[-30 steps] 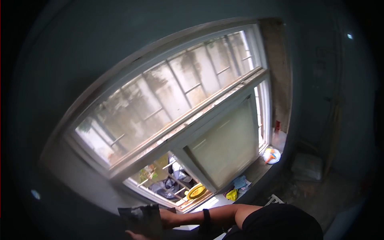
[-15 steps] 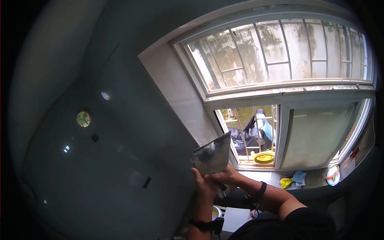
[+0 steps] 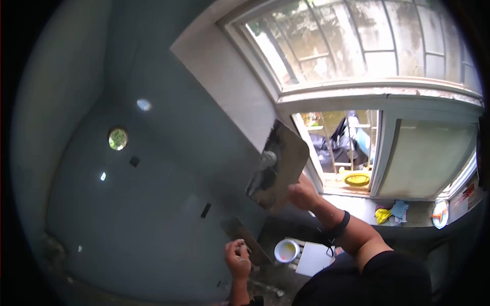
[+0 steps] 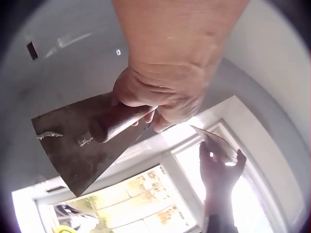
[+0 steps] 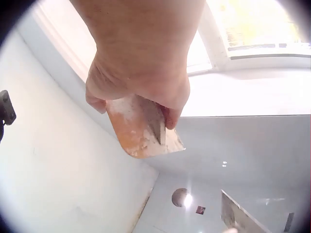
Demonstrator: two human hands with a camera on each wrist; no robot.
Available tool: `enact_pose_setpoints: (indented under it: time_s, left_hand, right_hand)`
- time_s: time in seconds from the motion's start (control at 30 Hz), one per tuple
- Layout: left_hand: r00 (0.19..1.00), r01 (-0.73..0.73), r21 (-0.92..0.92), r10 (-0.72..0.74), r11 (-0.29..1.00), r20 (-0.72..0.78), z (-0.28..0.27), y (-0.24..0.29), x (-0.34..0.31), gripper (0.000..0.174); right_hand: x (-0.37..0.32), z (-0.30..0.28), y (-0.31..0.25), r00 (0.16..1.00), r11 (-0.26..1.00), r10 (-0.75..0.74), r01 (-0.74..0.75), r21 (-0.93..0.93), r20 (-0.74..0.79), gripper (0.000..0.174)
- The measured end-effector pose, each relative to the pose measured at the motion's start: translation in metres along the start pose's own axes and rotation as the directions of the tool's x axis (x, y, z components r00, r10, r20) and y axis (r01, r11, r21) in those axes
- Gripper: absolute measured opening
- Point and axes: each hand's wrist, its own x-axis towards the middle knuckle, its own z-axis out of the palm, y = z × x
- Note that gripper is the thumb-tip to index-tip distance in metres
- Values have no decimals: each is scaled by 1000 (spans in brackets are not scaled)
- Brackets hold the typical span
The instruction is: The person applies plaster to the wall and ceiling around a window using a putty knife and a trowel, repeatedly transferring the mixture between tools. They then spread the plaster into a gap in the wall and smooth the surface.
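Observation:
My left hand grips the dark handle of a plastering trowel in the left wrist view. The trowel has a wide, dull metal blade with a pale dab of filler near its edge. Higher up, my right hand holds a broad putty scraper by its back, close to the window corner in the head view. Dark wet-looking patches cover part of that scraper's face. From the right wrist, the scraper shows an orange tint, a rounded corner and whitish residue, with fingers curled at its ridge. The two tools are apart.
A smooth grey wall with a round hole fills the left. The window stands to the right, its sill holding yellow and blue cloths and a white lid. Below is a white bucket beside a white board.
The head view has swung left toward the wall. My hands, together at the scraper half a second ago, have separated: the left is lower with the trowel, the right higher with the scraper.

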Motion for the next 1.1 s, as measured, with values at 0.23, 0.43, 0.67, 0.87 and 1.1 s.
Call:
enact_pose_setpoints:
  time_s: [0.23,0.43,0.67,0.87,1.1]
  left_hand:
    - [713,277,-696,-628,662,-313,-50,18,21,23]
    - [964,240,-909,-23,-341,263,-60,9,42,31]
    - [908,267,-951,-289,-158,303,-15,56,46,36]
    - [894,215,-976,-398,-25,207,-13,66,35,38]
    - [839,144,-987,-538,66,86,-24,73,37,42]
  right_hand:
    - [32,23,-3,995,996,59,-64,56,85,76]
    - [27,35,-18,830,736,-16,387,-555,557,54]
    - [20,91,14,584,743,-70,571,-348,809,75]
    - [27,101,15,548,591,228,579,-561,805,76]
    - [31,89,18,391,563,507,525,-638,768,91]
